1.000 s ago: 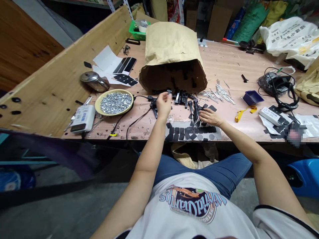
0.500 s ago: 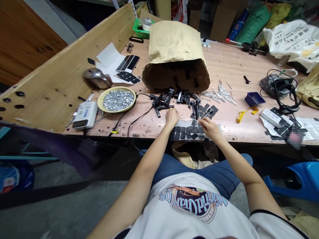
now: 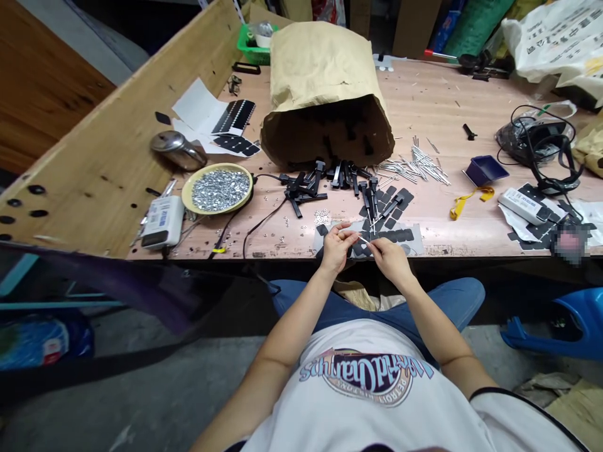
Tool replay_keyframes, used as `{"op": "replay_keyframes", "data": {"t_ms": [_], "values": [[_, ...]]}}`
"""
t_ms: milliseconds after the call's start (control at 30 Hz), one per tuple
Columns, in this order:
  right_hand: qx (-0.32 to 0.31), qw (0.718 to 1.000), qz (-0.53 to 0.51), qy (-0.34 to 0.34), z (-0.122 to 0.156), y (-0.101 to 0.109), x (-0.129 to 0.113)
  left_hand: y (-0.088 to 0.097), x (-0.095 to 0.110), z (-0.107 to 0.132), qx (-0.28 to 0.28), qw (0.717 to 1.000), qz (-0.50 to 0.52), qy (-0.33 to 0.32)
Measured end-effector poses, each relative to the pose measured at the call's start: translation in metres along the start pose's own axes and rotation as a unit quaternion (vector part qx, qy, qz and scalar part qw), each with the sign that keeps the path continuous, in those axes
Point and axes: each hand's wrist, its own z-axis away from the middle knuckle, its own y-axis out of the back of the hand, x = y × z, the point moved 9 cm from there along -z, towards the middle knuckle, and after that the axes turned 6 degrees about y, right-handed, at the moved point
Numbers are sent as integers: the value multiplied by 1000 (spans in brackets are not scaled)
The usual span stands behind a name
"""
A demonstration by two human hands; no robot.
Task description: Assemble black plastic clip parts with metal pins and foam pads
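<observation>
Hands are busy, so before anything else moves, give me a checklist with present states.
1. Right hand gripping the thin rod: ok, pinched near one end.
2. Left hand grip: cannot tell; its fingers are at the rod's other end, but what they hold is hidden.
3. Black parts at hand: ok, heaped at the mouth of the paper bag.
4. Loose rods out in view: ok, piled on the table.
5. Small metal pieces all in the yellow dish: not ok, some lie scattered on the table.

A workbench (image 3: 424, 100) bears a paper bag (image 3: 325, 66), bowl (image 3: 207, 211) and rods (image 3: 426, 166).
</observation>
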Motion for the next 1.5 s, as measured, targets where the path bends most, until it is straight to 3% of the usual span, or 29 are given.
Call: {"op": "replay_keyframes", "data": {"t_ms": [233, 467, 567, 700, 767, 833, 900, 1033, 1167, 1300, 1433, 1500], "values": [[4, 996, -77, 33, 9, 1, 3, -10, 4, 9, -57, 987, -145, -44], [-35, 961, -273, 6, 21, -16, 12, -24, -10, 15, -139, 975, -173, -23], [-54, 950, -307, 21, 33, -17, 13, -23, -17, 15, -137, 976, -166, -16], [-4, 972, -225, 63, 47, -2, 33, -25, -25, 13, -142, 973, -184, -14], [72, 991, -115, 14, 49, 11, 60, -26, -23, 13, -129, 970, -202, -36], [138, 989, -9, -53, 51, 19, 83, -25, -14, 13, -100, 967, -223, -71], [142, 987, 38, -64, 46, 13, 88, -23, -5, 13, -76, 961, -247, -95], [93, 995, 20, 21, 34, -9, 70, -12, 9, 11, -34, 957, -267, -109], [168, 984, 37, -43, 37, 5, 80, 0, 18, 9, 14, 954, -272, -123], [88, 996, -6, 25, 31, -12, 69, 0, 19, 9, 17, 952, -277, -128], [171, 983, -1, -59, 32, 11, 92, -1, 25, 12, 22, 949, -275, -151], [130, 991, -31, -31, 30, 6, 82, -1, 25, 12, 26, 949, -277, -149]]}}
